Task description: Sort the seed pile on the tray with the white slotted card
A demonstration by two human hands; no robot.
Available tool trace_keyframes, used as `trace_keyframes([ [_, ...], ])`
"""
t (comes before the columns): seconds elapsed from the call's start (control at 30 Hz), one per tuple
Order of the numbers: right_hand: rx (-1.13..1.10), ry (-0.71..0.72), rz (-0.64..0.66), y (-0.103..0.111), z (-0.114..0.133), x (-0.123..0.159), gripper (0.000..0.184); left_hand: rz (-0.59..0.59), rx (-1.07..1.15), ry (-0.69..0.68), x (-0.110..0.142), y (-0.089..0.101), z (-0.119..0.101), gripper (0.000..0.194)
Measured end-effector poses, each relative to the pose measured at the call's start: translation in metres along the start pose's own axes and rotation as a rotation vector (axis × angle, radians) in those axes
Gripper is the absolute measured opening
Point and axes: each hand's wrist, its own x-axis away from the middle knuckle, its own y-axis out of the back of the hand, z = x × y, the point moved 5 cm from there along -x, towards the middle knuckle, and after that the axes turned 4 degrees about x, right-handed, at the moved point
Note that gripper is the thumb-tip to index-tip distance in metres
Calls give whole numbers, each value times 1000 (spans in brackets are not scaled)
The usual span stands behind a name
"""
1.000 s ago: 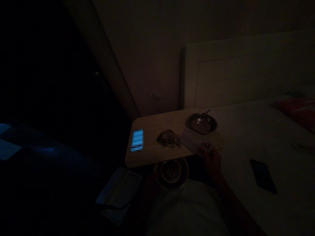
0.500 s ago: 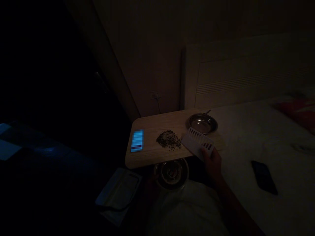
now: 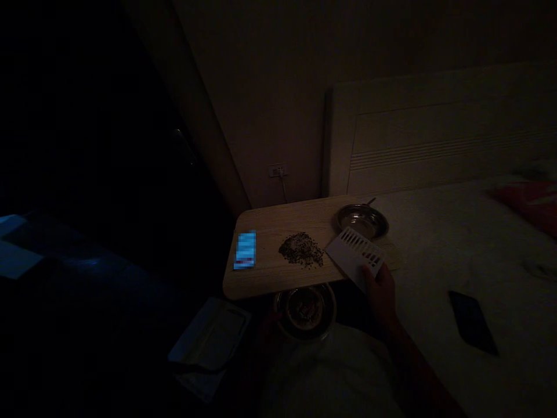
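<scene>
In dim light, my right hand (image 3: 381, 290) grips a flat white plastic piece with a row of slots (image 3: 352, 253) along one edge. Its near corner sits just right of a loose pile of small dark seeds or grains (image 3: 301, 249) on a wooden tabletop (image 3: 261, 284). Below the table's front edge is a round metal bowl (image 3: 328, 325), with some bits inside that I cannot make out. My left hand (image 3: 270, 325), mostly lost in shadow, closes on the bowl's left rim. Behind the slotted piece stands a shiny metal dish (image 3: 361, 217) with a handle tip behind it.
A lit phone (image 3: 245, 249) lies at the table's left end. On the bed (image 3: 429, 244) to the right rests a dark phone-like slab (image 3: 473, 322). A pale bag or box (image 3: 211, 342) stands low at left. The wall has a socket (image 3: 277, 170) with a cable.
The view has shifted slightly. My right hand has moved the slotted piece a little to the right and tilted it. The seed pile and the left hand at the bowl look about the same.
</scene>
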Motion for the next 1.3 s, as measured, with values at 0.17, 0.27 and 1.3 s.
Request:
trace_keyframes([
  [0.17,152,58,-26,-2,6,3,44,-77,-26,-7,0,5,1,39],
  [0.27,250,70,-4,-13,9,7,45,-58,-24,-29,0,0,-1,41],
  [1.3,190,223,111,-68,32,10,35,-10,-8,-49,1,-9,-3,48],
])
